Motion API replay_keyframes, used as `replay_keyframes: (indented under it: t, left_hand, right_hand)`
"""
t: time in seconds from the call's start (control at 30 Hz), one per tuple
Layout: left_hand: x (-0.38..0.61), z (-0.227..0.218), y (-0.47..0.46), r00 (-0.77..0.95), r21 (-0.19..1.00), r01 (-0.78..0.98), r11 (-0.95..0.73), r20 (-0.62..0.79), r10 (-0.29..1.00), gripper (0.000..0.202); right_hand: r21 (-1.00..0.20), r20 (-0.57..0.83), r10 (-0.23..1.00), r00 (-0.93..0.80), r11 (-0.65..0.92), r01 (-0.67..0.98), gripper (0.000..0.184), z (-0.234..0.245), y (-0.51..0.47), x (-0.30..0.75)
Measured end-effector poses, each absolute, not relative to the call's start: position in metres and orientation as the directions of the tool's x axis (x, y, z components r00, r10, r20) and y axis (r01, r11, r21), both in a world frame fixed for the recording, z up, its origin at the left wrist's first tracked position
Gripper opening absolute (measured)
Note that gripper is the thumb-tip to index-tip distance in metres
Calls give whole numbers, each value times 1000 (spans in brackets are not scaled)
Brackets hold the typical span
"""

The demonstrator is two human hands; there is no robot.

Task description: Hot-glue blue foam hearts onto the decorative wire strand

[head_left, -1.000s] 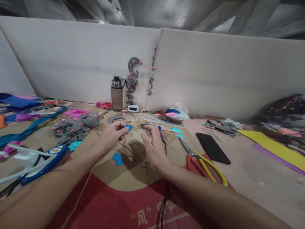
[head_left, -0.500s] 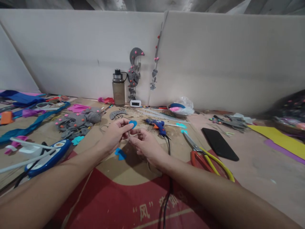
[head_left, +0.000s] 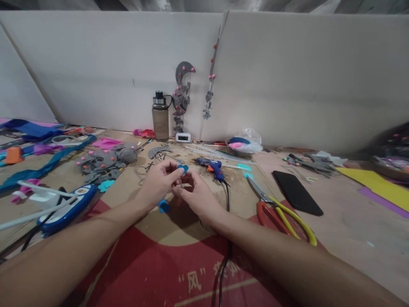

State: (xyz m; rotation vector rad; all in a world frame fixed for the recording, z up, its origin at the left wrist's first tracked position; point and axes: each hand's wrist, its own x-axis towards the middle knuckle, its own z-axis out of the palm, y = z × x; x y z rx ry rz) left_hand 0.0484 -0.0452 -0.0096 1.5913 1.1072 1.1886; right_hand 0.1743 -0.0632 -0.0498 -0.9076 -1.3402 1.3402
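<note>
Between the thumb and finger of my left hand (head_left: 159,181) is a small blue felt piece (head_left: 183,169), its outline partly covered. My right hand (head_left: 200,198) is closed close beside it, fingertips together below the piece. What those fingertips pinch is too small to make out. Another blue felt piece (head_left: 164,206) lies on the cardboard under my hands. Just beyond my right hand rests a blue glue gun (head_left: 213,168) with an orange trigger. Scissors (head_left: 267,199) with red and yellow handles lie to the right, near my right forearm.
A black phone (head_left: 297,192) lies right of the scissors. Grey felt pieces (head_left: 100,162) with pink balls, and a blue-and-white power strip (head_left: 68,209), sit at left. A bottle (head_left: 160,121) and small clock (head_left: 183,137) stand by the white wall panel. The black cord (head_left: 226,256) runs toward me.
My hands, with the blue felt piece, have shifted slightly right and the piece is a little lower. My right fingers have rearranged near it. The whole view has shifted slightly.
</note>
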Motion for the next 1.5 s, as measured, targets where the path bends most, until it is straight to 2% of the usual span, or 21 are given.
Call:
replay_keyframes:
  t: [0.13, 0.4, 0.6, 0.77, 1.0, 1.17, 1.37, 1.5]
  left_hand:
    - [46, -9, -42, 158, 947, 157, -280, 256, 954, 15]
    - [35, -18, -23, 167, 943, 204, -263, 231, 959, 20]
    - [32, -22, -16, 192, 991, 32, -127, 119, 974, 25]
    - [33, -24, -18, 222, 1000, 26, -2, -4, 975, 23]
    - [35, -27, -17, 287, 999, -32, -25, 33, 957, 19]
    - [35, -28, -19, 341, 999, -8, -50, 50, 939, 18]
    - [36, -26, -23, 363, 999, 18, -35, 26, 931, 17]
    - [37, -25, -24, 345, 999, 42, -21, 5, 939, 15]
  right_hand:
    - [-987, 158, 965, -210, 155, -32, 15, -51, -60, 177]
    - [-923, 300, 942, -149, 326, 206, 21, -48, -64, 185]
    - [-913, 319, 941, -109, 336, 231, 24, -43, -66, 187]
    - [-931, 329, 941, -75, 337, 139, 21, -38, -67, 189]
    - [-927, 324, 946, -14, 321, 195, 21, -36, -61, 193]
    - [-907, 343, 939, 36, 321, 273, 23, -40, -52, 198]
    - [-871, 359, 933, 15, 329, 363, 24, -44, -49, 201]
    - [-892, 316, 949, 7, 295, 343, 20, -47, -48, 200]
